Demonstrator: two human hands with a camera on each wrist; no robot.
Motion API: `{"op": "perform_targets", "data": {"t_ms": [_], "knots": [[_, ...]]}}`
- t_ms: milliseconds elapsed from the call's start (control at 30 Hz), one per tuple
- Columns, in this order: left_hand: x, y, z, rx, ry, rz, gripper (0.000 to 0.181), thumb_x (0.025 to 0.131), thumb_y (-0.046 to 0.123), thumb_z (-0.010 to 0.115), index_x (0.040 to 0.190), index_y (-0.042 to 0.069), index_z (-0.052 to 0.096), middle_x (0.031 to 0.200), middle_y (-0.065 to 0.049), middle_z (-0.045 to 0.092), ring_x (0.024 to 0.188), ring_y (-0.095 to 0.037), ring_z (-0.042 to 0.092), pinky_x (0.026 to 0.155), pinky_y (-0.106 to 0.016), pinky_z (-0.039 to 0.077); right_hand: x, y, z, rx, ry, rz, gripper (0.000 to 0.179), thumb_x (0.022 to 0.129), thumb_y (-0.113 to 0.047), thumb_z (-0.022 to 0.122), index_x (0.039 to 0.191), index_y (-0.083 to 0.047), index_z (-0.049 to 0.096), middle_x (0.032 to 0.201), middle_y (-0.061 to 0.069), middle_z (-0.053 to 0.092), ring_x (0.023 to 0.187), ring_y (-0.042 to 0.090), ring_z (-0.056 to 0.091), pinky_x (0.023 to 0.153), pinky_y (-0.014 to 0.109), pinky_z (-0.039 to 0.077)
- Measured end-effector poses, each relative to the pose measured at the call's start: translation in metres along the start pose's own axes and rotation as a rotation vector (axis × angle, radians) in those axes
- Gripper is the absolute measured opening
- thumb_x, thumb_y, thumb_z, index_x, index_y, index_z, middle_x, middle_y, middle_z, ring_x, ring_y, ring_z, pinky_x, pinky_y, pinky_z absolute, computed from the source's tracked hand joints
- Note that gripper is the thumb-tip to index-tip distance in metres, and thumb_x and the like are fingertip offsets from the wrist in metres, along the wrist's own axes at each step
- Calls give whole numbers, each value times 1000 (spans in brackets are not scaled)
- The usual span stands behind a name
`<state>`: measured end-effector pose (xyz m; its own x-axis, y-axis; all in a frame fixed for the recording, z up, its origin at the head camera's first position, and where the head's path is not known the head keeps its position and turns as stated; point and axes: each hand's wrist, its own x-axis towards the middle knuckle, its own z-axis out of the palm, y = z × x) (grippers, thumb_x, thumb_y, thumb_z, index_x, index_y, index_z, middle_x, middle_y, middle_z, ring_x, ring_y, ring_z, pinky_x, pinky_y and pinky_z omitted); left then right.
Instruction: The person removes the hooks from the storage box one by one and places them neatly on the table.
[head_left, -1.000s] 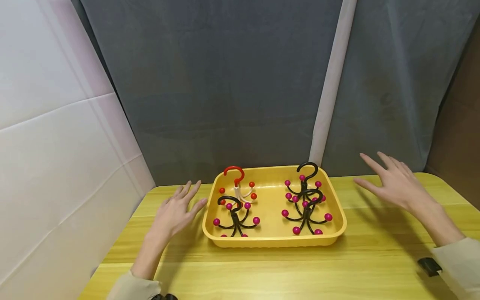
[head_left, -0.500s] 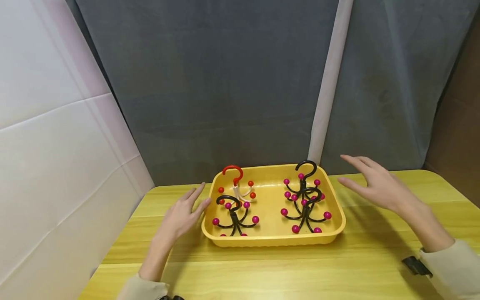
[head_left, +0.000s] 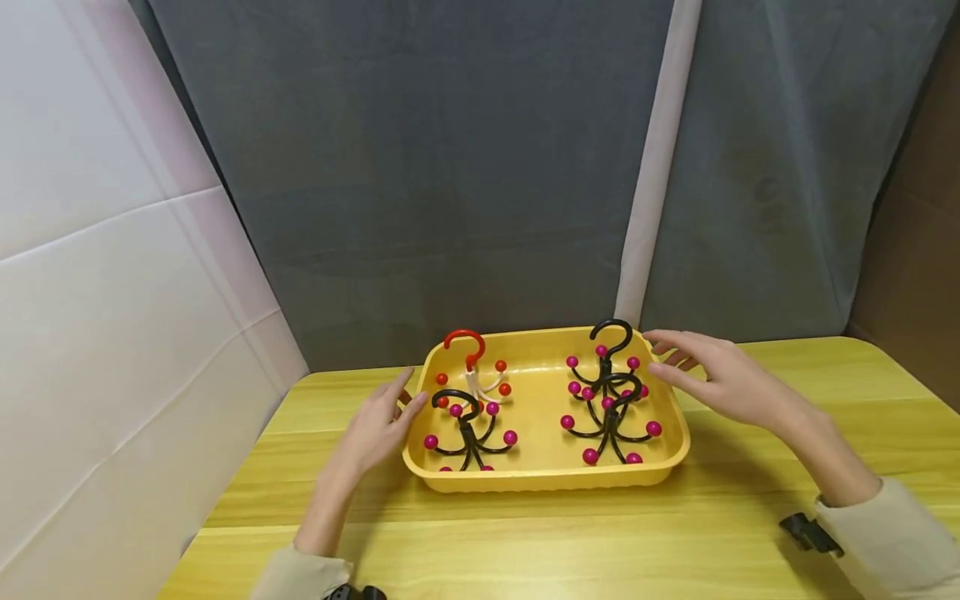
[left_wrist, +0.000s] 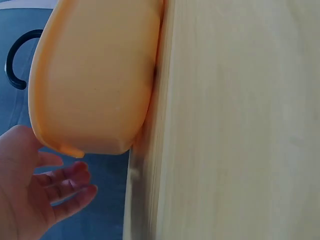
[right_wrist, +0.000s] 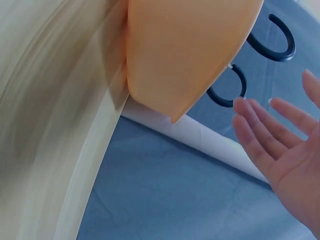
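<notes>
A yellow plastic tray (head_left: pixel 540 481) lies on the table with several small octopus-shaped hangers in it. On its left side are a white hanger with a red hook (head_left: pixel 471 337) and red balls, and a black hanger (head_left: pixel 467 432) with pink balls. Two more black ones, a rear hanger (head_left: pixel 605 367) and a front hanger (head_left: pixel 612 423), overlap on the right. My left hand (head_left: pixel 375 429) is at the tray's left rim, thumb near the edge and fingers loosely bent outside. By the right rear corner hovers my right hand (head_left: pixel 716 379), fingers relaxed, holding nothing.
The wood-grain table (head_left: pixel 525 550) ends at a grey cloth backdrop (head_left: pixel 450 167) behind the tray. A white panel (head_left: pixel 135 292) stands at the left, a brown one (head_left: pixel 915 250) at the right. A pale strip (head_left: pixel 652 192) runs down the backdrop.
My right hand has moved left, from well off the tray to its right rear corner. My left hand has come slightly right, up to the left rim. The hangers keep their places.
</notes>
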<state>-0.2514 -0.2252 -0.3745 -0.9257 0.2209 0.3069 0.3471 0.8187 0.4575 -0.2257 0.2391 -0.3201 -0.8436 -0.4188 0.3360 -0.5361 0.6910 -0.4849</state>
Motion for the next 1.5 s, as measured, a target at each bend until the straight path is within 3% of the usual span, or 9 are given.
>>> {"op": "perform_targets", "data": {"t_ms": [267, 733, 1067, 1233, 1500], "knots": [[7, 0, 6, -82, 27, 2, 51, 104, 27, 58, 139, -10, 52, 97, -15, 63, 82, -25, 58, 80, -43, 51, 6, -3, 7, 59, -50, -86, 30, 99, -19, 66, 127, -8, 68, 104, -4, 71, 83, 11, 64, 70, 29, 55], [7, 2, 4, -128, 61, -5, 29, 98, 4, 63, 123, -10, 64, 95, -17, 66, 81, -26, 59, 74, -39, 51, 13, -8, 14, 92, -89, -125, 20, 94, -12, 72, 112, -4, 73, 91, -5, 72, 78, 10, 67, 75, 32, 58], [11, 3, 3, -128, 46, -37, 30, 96, 6, 64, 123, -9, 65, 95, -17, 67, 82, -26, 60, 76, -40, 52, 19, -10, 16, 104, -85, -131, 15, 89, -6, 76, 104, -2, 73, 86, -5, 73, 75, 10, 69, 72, 29, 58], [12, 2, 4, -138, 36, -45, 30, 97, 6, 64, 123, -9, 65, 96, -16, 68, 81, -25, 60, 75, -38, 52, 19, -12, 16, 103, -54, -144, 13, 89, -3, 75, 102, -2, 74, 84, -4, 73, 73, 8, 68, 70, 30, 57], [14, 3, 0, -150, 0, -66, 30, 97, 6, 63, 123, -9, 65, 95, -16, 68, 81, -24, 61, 73, -35, 52, 21, -15, 10, 100, 70, -220, 13, 86, 0, 77, 99, -4, 75, 85, -5, 74, 72, 5, 69, 68, 29, 58]]}}
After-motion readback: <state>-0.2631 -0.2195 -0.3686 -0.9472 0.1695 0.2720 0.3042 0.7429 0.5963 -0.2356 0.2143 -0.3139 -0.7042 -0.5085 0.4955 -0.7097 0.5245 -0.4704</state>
